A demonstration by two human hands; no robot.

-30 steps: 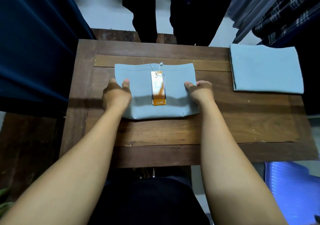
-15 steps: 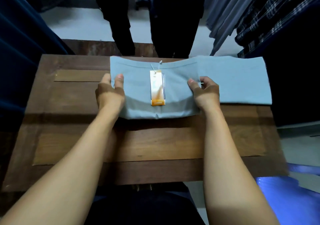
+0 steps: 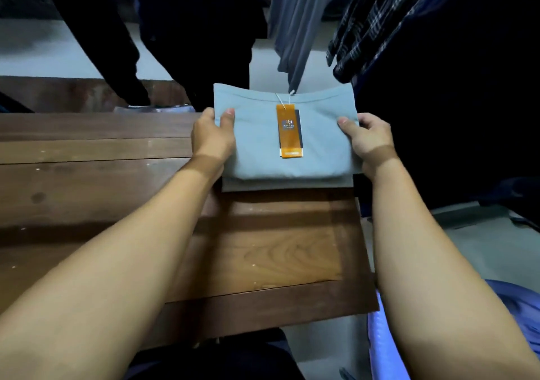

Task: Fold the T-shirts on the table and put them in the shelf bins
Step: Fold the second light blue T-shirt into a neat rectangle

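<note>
A folded light-blue T-shirt with an orange hang tag on top sits at the far right end of the wooden table. It lies on a second folded light-blue T-shirt, of which only a shaded strip shows along the near edge. My left hand grips the top shirt's left edge, thumb on top. My right hand grips its right edge the same way. No shelf bins are in view.
Dark garments hang behind the table, and grey and plaid clothes hang at the back right. A blue plastic thing sits low on the right beside the table's near corner. Pale floor shows beyond the table's edges.
Both hands have carried the tagged shirt to the right, from the middle of the table onto the other folded shirt at the right end. The view has swung right with it.
</note>
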